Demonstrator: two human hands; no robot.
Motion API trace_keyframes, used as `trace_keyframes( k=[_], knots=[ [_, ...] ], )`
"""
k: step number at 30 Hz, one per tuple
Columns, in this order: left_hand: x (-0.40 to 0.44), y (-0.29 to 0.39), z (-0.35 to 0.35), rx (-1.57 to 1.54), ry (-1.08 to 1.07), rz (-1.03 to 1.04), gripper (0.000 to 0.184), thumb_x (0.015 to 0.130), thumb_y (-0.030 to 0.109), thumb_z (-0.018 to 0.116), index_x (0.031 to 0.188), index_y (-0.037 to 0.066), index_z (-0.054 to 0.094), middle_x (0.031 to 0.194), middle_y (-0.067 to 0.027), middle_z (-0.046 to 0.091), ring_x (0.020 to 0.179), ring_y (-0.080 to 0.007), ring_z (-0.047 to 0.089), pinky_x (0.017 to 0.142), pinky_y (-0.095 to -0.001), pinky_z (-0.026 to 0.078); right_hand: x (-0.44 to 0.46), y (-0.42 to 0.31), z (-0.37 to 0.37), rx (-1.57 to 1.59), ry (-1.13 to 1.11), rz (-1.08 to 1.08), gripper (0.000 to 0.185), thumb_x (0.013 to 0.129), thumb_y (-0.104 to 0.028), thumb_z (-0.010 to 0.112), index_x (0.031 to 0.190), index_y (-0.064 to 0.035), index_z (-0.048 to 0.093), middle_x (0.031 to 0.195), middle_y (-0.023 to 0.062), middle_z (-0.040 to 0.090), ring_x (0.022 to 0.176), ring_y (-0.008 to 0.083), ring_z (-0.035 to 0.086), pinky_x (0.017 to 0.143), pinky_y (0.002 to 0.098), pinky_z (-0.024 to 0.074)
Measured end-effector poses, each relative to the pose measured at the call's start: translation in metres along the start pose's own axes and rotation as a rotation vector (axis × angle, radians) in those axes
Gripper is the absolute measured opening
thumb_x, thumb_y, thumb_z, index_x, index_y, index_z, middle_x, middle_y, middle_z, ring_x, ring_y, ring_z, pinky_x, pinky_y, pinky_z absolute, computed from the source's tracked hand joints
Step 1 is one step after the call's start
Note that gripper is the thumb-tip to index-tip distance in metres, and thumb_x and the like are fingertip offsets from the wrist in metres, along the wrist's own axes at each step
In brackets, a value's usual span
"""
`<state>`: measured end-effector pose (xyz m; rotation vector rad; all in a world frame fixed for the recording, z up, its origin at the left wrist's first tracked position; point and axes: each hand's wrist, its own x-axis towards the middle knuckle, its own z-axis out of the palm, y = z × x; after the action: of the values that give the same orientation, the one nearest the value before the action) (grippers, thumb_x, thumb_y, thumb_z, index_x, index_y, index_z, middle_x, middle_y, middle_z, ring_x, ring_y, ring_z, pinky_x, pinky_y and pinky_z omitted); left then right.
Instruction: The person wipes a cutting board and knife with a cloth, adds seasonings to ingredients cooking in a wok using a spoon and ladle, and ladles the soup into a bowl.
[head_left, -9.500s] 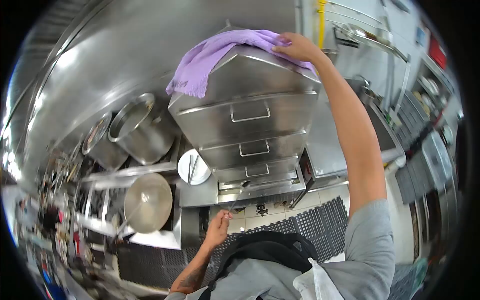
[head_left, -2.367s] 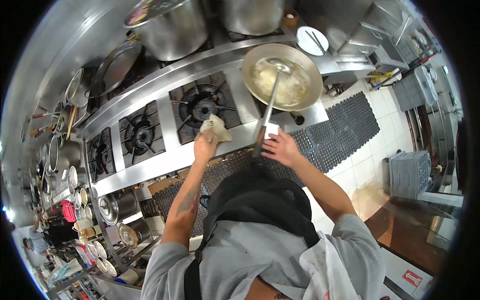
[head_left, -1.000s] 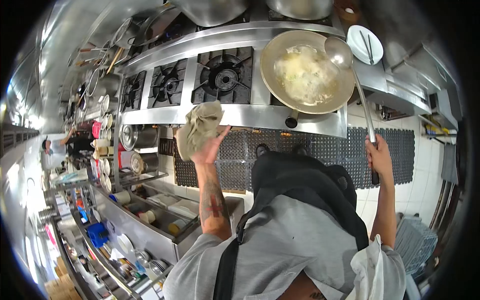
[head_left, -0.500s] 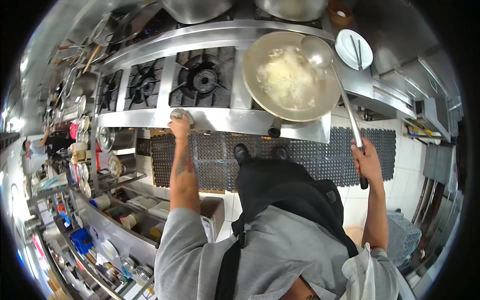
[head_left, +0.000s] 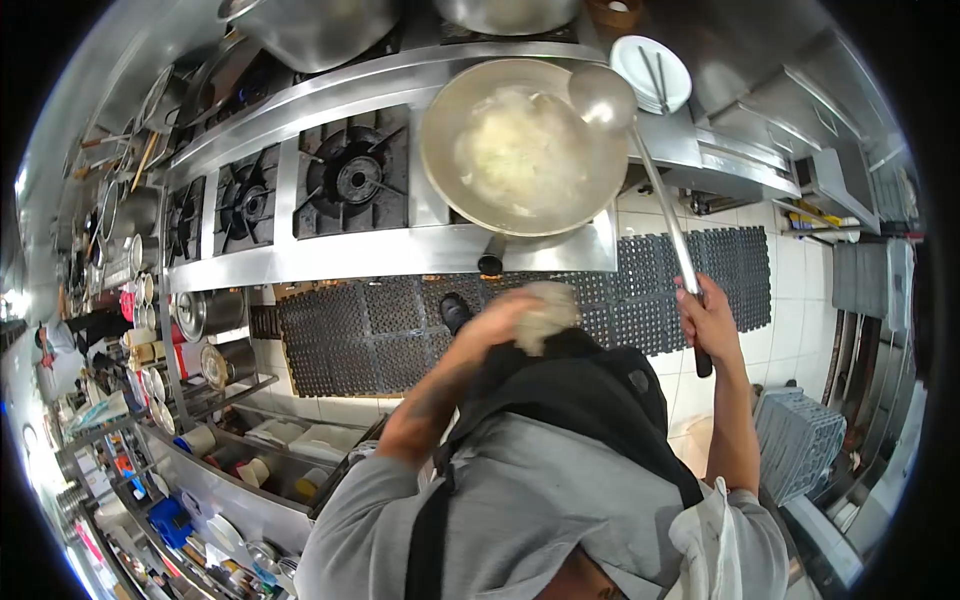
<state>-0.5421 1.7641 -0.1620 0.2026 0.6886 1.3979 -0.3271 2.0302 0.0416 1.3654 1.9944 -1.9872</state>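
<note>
My left hand [head_left: 508, 315] is closed around a crumpled greyish cloth [head_left: 549, 312], held in front of my black apron and blurred by motion. My right hand [head_left: 711, 318] grips the black-ended handle of a long metal ladle [head_left: 668, 208]. The ladle's round bowl rests over the right rim of a large wok [head_left: 440, 135]. Inside the wok is pale, bubbling, steaming food [head_left: 520, 150]. The wok's dark-tipped handle [head_left: 491, 258] points towards me over the stove's front edge.
Burners [head_left: 357, 178] line the stove left of the wok, with big pots [head_left: 318, 30] behind. White plates [head_left: 632, 65] bearing chopsticks stand at the wok's right. A black rubber mat [head_left: 350, 340] covers the floor. A grey crate [head_left: 800, 440] sits at right; another person is far left.
My left hand has come off the stove's front edge with the cloth, moving right and towards my body. My right hand keeps the ladle; the view has shifted slightly.
</note>
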Motion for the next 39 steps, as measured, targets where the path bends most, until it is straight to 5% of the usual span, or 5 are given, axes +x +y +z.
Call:
trace_keyframes(
  k=[3,12,16,21,39],
  knots=[
    [-0.101,0.025,-0.049,-0.354,0.387,0.221,0.049,0.099,0.035,0.053,0.134,0.001,0.052,0.118,-0.0146,0.065,0.098,-0.0259,0.068,0.086,-0.0393,0.058,0.000,0.001,0.003,-0.043,0.022,-0.033,0.021,0.099,-0.016,0.059,0.115,-0.0032,0.054,0.063,-0.0031,0.046,0.045,0.0050,0.043,0.038,0.0241,0.0364],
    [-0.026,0.054,-0.107,1.669,1.698,0.258,0.056,0.087,0.019,0.058,0.133,-0.011,0.046,0.125,-0.0347,0.050,0.103,-0.0456,0.057,0.087,-0.0531,0.049,-0.004,0.001,-0.004,-0.138,-0.019,-0.065,0.021,0.099,-0.015,0.058,0.116,-0.0037,0.053,0.059,-0.0035,0.044,0.042,0.0053,0.041,0.038,0.0241,0.0355],
    [0.113,-0.016,-0.002,2.058,0.932,0.068,0.056,0.085,0.016,0.057,0.136,-0.006,0.049,0.141,-0.0253,0.050,0.134,-0.0400,0.045,0.117,-0.0511,0.027,-0.012,-0.005,-0.004,-0.154,-0.031,-0.057,0.021,0.099,-0.015,0.058,0.116,-0.0043,0.053,0.060,-0.0036,0.045,0.043,0.0049,0.041,0.038,0.0246,0.0354],
    [0.170,-0.044,0.068,0.764,-0.136,-0.034,0.032,0.089,0.017,0.063,0.113,-0.004,0.064,0.122,-0.0194,0.063,0.115,-0.0266,0.059,0.098,-0.0403,0.048,-0.019,-0.009,-0.005,-0.096,0.008,-0.032,0.022,0.099,-0.015,0.059,0.117,-0.0044,0.054,0.061,-0.0044,0.046,0.043,0.0043,0.042,0.038,0.0238,0.0356],
    [-0.008,0.079,-0.022,-0.469,0.187,0.213,0.055,0.101,0.038,0.031,0.142,0.005,0.046,0.135,-0.0176,0.056,0.123,-0.0385,0.056,0.100,-0.0536,0.049,0.010,0.000,0.011,-0.042,-0.034,-0.126,0.020,0.099,-0.015,0.059,0.115,-0.0033,0.054,0.064,-0.0042,0.046,0.045,0.0035,0.043,0.037,0.0220,0.0359]
  ],
)
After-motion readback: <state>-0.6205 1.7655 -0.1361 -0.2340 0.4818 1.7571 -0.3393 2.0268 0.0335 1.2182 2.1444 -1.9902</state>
